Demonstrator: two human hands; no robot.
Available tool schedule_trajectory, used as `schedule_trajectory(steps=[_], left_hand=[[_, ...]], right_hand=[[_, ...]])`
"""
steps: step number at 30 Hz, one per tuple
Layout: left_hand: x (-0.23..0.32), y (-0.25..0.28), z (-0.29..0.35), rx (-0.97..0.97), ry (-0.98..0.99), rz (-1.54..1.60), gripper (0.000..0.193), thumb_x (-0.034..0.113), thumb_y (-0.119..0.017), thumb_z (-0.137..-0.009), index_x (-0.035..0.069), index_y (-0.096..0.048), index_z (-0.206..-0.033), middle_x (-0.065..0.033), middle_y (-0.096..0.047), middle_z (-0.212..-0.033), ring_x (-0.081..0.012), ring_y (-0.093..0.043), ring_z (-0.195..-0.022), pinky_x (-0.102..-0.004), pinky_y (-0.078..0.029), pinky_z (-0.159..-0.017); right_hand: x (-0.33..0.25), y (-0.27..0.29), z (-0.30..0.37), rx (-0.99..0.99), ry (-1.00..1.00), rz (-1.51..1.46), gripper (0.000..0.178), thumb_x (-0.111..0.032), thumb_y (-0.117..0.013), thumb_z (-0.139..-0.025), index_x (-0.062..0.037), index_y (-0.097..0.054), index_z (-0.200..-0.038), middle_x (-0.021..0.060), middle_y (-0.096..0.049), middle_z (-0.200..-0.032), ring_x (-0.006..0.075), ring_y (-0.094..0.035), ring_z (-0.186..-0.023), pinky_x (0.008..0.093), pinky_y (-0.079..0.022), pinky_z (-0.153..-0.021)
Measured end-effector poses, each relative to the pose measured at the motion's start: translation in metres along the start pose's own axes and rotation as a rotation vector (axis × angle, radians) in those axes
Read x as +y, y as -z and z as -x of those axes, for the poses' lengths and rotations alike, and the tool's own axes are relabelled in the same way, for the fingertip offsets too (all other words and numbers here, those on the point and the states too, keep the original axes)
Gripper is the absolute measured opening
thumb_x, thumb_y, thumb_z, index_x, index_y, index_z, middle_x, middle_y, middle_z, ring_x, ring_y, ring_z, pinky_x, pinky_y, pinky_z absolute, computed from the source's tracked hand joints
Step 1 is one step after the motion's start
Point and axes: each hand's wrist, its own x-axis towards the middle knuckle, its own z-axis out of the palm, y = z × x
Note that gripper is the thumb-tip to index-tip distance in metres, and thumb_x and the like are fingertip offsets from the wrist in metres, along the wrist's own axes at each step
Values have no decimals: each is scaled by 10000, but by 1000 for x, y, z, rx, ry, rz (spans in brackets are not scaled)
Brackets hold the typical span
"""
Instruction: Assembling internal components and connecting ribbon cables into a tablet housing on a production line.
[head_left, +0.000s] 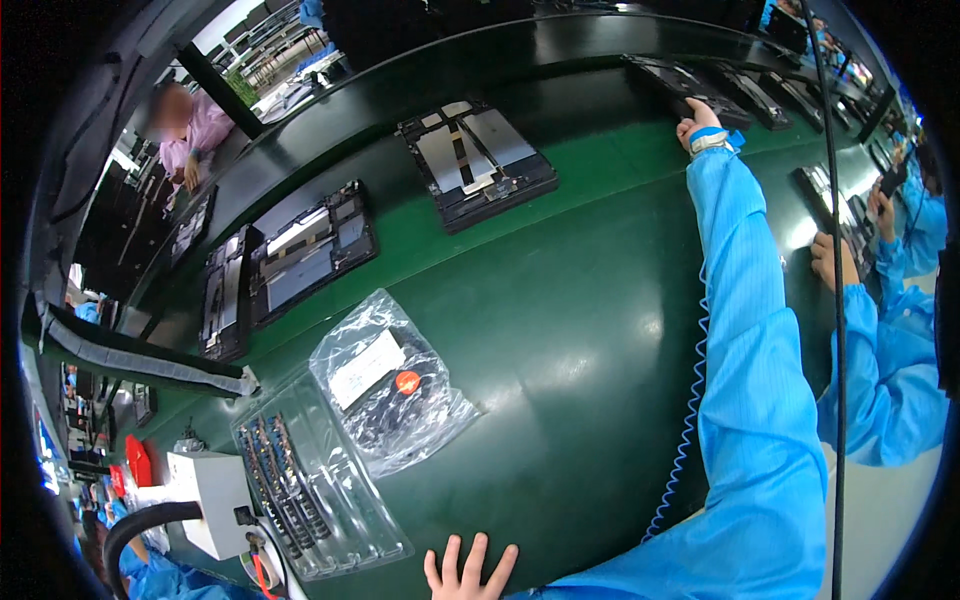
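Note:
My right hand [697,122] is stretched far out across the green belt [560,330], in a blue sleeve with a wrist strap and a blue coiled cord [688,420]. Its fingers are closed on the near edge of a dark open device [680,85] on the black conveyor lane. My left hand [470,570] lies flat at the table's near edge with fingers spread, holding nothing. It is just right of a clear plastic tray [310,490] holding several dark strips.
More opened devices lie on the belt, one at the middle [478,160] and others to the left [312,250]. A clear bag [385,385] with a white label lies beside the tray. A white box [215,500] stands at lower left. A co-worker's hand [835,260] works at right.

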Motion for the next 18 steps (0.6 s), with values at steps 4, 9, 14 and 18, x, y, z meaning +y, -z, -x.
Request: schedule_trajectory(steps=[4,9,14,18], left_hand=[[6,-10,5,-2,27,-133,558,236,-649,-610,287,-567,-1160,-86,-447,-1283,-339,-402,-1181,-552,-286,-953],[11,-3,-2,71,80,-33,566,168,-529,-700,326,-495,-1242,-45,-445,-1294,-286,-421,-1168,-521,-325,-932],[-1,-18,6,130,50,-66,599,165,-591,-681,283,-486,-1259,-70,-418,-1320,-307,-392,-1197,-531,-316,-950],[-3,-7,15,28,48,-1,677,273,-637,-698,259,-392,-1329,-87,-341,-1375,-333,-344,-1236,-546,-305,-960]], right_hand=[[36,-4,39,-76,68,38,301,-200,-685,-728,-110,-431,-593,7,-267,-490,120,-268,-377,283,-182,-342],[78,53,176,-281,76,28,257,-241,-665,-780,-127,-474,-650,-27,-277,-479,98,-271,-377,273,-205,-360],[98,118,264,-303,-176,43,240,-180,-635,-811,-158,-466,-642,-37,-242,-486,78,-243,-392,247,-210,-396],[111,166,325,-380,-316,34,268,-206,-626,-830,-160,-451,-631,-49,-269,-505,72,-236,-413,236,-225,-417]])
